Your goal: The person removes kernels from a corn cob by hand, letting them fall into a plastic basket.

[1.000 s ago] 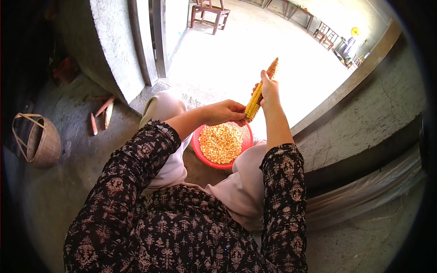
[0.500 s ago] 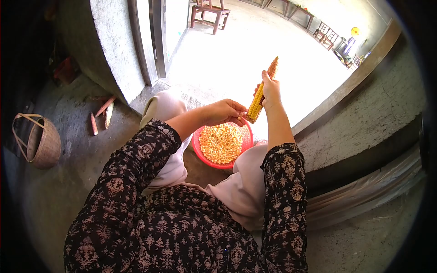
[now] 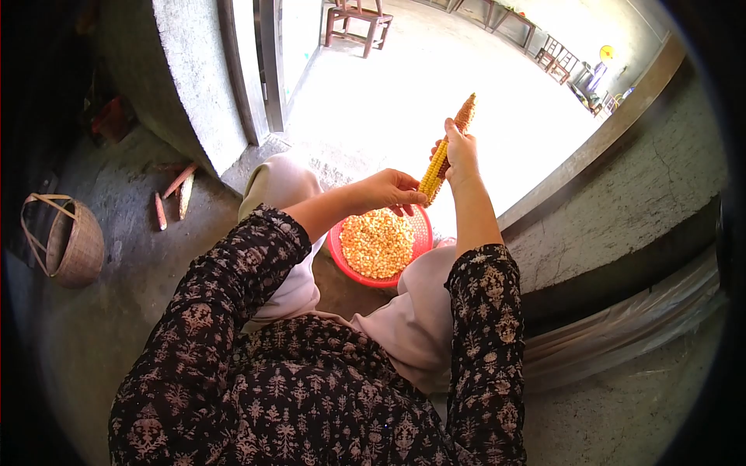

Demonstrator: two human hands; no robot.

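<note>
My right hand (image 3: 461, 154) is wrapped around the middle of a corn cob (image 3: 434, 179), which tilts with its narrow tip up and to the right. Yellow kernels cover much of its lower part, while the tip and a strip along the side look bare and reddish. At the lower end, my left hand (image 3: 388, 191) presses bent fingers and thumb against the kernels. Below both hands, a red plastic basket (image 3: 332, 247) between my knees holds a heap of loose corn kernels (image 3: 377, 245).
Several stripped cobs (image 3: 185, 196) lie on the floor at left, near a woven handled basket (image 3: 81, 245). A wall and door frame (image 3: 268, 70) rise ahead on the left. A low wall (image 3: 614, 202) runs along my right. A wooden chair (image 3: 359, 29) stands beyond the doorway.
My left hand has moved slightly right and up, its fingers now against the cob's lower end. The cob in my right hand has shifted slightly upward.
</note>
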